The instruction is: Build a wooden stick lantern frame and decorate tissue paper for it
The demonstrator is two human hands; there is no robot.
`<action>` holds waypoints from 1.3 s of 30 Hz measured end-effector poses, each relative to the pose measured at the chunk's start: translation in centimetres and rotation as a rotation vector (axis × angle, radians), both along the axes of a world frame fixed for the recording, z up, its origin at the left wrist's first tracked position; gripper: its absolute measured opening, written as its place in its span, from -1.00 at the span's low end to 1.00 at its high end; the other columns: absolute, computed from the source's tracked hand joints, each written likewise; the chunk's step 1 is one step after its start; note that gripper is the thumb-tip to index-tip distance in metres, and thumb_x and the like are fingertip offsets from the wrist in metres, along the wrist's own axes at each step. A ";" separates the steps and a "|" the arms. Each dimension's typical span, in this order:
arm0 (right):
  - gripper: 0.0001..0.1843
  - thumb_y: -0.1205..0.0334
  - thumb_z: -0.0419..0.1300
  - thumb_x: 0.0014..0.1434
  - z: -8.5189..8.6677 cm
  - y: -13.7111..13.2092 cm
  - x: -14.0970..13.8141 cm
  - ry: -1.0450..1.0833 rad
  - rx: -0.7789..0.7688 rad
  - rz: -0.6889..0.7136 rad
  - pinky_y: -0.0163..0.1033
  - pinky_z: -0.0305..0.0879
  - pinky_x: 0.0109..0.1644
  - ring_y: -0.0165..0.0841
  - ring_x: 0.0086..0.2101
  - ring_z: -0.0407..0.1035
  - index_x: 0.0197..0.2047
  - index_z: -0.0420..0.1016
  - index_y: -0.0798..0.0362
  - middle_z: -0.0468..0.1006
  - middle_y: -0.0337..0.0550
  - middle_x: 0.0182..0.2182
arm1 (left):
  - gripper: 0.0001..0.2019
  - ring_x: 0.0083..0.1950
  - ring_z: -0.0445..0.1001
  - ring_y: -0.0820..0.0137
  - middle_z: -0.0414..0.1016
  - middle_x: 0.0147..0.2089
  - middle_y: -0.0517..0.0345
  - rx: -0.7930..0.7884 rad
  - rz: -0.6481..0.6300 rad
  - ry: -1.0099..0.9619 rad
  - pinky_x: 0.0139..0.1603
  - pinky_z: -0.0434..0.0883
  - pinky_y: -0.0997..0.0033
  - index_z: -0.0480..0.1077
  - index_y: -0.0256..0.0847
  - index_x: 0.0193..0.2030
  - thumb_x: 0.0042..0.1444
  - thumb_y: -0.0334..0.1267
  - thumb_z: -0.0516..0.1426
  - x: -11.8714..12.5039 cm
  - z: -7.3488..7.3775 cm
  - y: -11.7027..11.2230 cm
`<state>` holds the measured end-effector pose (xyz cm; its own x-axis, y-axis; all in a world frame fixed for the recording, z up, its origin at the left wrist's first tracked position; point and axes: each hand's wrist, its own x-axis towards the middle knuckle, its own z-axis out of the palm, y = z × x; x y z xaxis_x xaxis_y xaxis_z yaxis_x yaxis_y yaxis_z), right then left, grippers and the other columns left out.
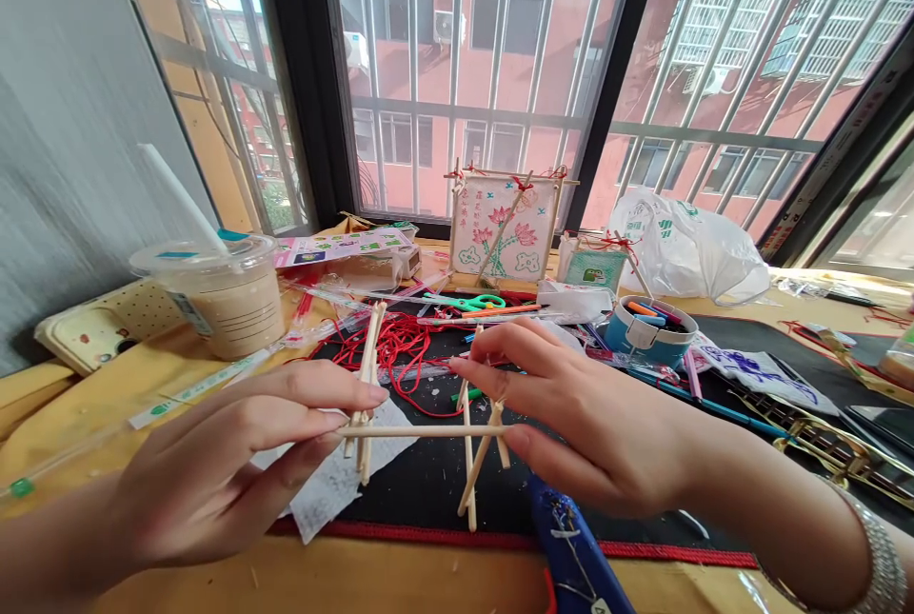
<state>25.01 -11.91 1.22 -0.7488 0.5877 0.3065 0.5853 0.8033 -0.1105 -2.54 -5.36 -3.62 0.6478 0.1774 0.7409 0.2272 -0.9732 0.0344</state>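
Note:
My hands hold a small frame of thin wooden sticks (421, 430) above a black mat (421, 490), with one long stick running level between them. My left hand (228, 462) pinches the frame's left end, where several upright sticks (366, 409) meet the level stick. My right hand (578, 414) grips the right end, above sticks that splay downward (475, 466). Its fingertips cover the joint there, so the binding is hidden. A tangle of red string (400, 357) lies just beyond the frame. A sheet of white printed paper (328, 485) lies under my left hand.
Beyond the mat stand a plastic cup of milky drink (214, 300) with a straw, a stick-framed lotus drawing (504, 228) and a blue pen holder (649, 328). Green-handled scissors (464, 302) lie near the drawing. A blue pouch (571, 547) lies at the front.

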 end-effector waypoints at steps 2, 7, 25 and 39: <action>-0.55 0.26 -0.09 0.23 -0.1 0.0 0.0 0.006 0.008 -0.003 -0.05 0.23 0.07 -0.17 -0.04 0.17 0.12 0.26 0.33 0.30 0.17 -0.11 | -0.62 -0.13 0.52 0.42 0.54 -0.14 0.14 -0.003 -0.061 0.049 -0.16 0.49 0.48 0.23 -0.09 -0.12 -0.01 -0.62 0.00 0.3 0.6 -0.4; -0.52 0.25 -0.10 0.22 -0.2 -0.1 0.1 0.004 0.031 0.008 -0.10 0.22 0.09 -0.16 0.00 0.17 0.12 0.26 0.37 0.27 0.21 -0.05 | -0.50 -0.01 0.45 0.31 0.45 -0.03 0.07 -0.137 -0.118 0.052 -0.07 0.48 0.33 0.10 -0.06 0.02 -0.04 -0.60 -0.03 0.6 0.9 -1.0; -0.41 0.23 -0.05 0.15 -0.5 0.3 0.2 -0.007 0.010 0.011 -0.03 0.04 0.20 -0.14 0.07 0.05 0.19 0.15 0.41 0.20 0.21 0.00 | -0.67 -0.12 0.51 0.39 0.51 -0.12 0.17 -0.080 -0.027 -0.001 -0.14 0.48 0.48 0.21 -0.08 -0.13 0.00 -0.56 0.00 0.8 0.7 -0.1; -0.56 0.27 -0.11 0.24 -0.5 0.4 -0.2 -0.017 0.018 -0.034 -0.01 0.08 0.18 -0.15 0.05 0.05 0.13 0.21 0.30 0.21 0.15 -0.04 | -0.68 -0.11 0.47 0.40 0.47 -0.14 0.14 -0.161 -0.076 -0.053 -0.14 0.46 0.45 0.23 -0.10 -0.17 0.04 -0.61 -0.05 0.9 0.3 -0.2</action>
<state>24.81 -11.48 0.74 -0.7336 0.6076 0.3043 0.6142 0.7845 -0.0858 -1.61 -5.55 -3.36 0.6250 0.2489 0.7399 0.1472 -0.9684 0.2014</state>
